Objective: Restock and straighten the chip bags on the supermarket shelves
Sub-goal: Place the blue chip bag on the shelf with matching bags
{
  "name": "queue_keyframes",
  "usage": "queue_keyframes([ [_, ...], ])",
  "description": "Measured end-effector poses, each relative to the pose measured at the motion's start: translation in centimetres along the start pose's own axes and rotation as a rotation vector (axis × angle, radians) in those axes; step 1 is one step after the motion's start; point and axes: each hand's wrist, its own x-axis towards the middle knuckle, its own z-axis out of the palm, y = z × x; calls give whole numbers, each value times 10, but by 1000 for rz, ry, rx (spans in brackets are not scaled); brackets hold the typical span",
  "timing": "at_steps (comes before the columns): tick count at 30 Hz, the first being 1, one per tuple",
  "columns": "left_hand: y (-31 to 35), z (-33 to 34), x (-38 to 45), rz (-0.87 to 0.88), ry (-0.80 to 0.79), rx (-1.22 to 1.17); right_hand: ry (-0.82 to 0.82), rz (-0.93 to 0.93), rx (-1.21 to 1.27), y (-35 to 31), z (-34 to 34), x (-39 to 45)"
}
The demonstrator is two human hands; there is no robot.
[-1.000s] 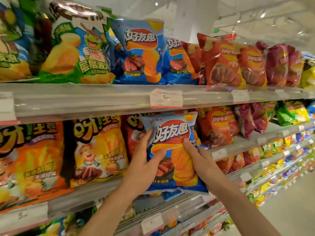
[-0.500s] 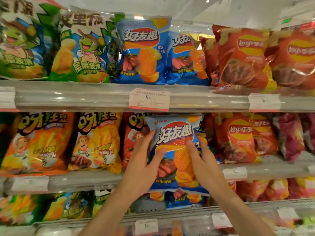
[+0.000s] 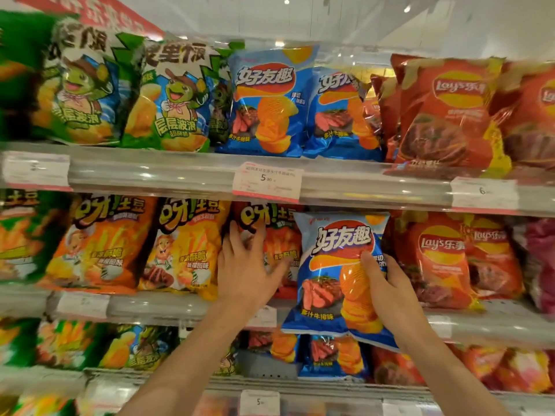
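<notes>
Right now I take the price tag [image 3: 267, 182] on the upper shelf rail as my landmark and work across from its left. Up and to the left of it stand the green bags [image 3: 168, 97]; below and left, on the middle shelf [image 3: 150, 307], the orange bags [image 3: 99, 244] stand upright in a row.

Just below the tag and a little left, my left hand [image 3: 249, 271] is spread, fingers straight and apart, holding nothing. Its fingertips [image 3: 232, 232] lie against the red-orange bag [image 3: 277, 235] at the end of that row. I cannot tell whether it is pressing or only touching.

Directly below the tag and slightly right hangs the blue bag [image 3: 333, 271], the thing I am shelving. My right hand [image 3: 390, 292] grips it alone, thumb across the front and fingers curled round the right edge. It is upright, in front of the middle shelf, with its bottom edge below the shelf lip, so I judge it is not yet seated. Its twins [image 3: 267, 100] stand just above the tag, and further ones sit on the shelf below.

Right of the tag are the red Lay's bags [image 3: 441, 115], above and below.

I read the step as making room: the left hand parts the row while the right waits with the bag. Next I would need a gap behind the bag, or else lift it to its twins above; which, I cannot say.
</notes>
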Motion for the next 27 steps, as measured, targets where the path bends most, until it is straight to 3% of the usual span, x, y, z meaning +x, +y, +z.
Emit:
queue_keyframes([
  [7, 3, 11, 6, 14, -28, -18, 24, 19, 48, 4, -18, 3],
  [27, 17, -12, -3, 123, 208, -222, 51, 40, 33, 15, -36, 13],
])
